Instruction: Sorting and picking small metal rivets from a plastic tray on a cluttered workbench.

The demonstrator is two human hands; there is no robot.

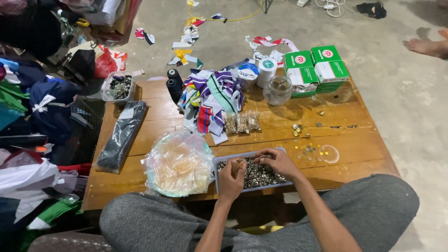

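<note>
Low wooden table [140,186] — both hands sort metal eyelets [256,175] in a grey tray [219,163]. Left hand [232,175] pinches one piece; right hand [277,161] digs, fingers curled — picking comes next, likely.

Both forearms are extended forward from the lower edge of the view, bare to the elbow, between knees that are spread wide. The left hand [231,176] is held with its back up, the fingers curled inward and pinched together at the tips. The right hand [279,162] is turned palm down, its fingers bent and angled toward the left hand, just beside it.
</note>
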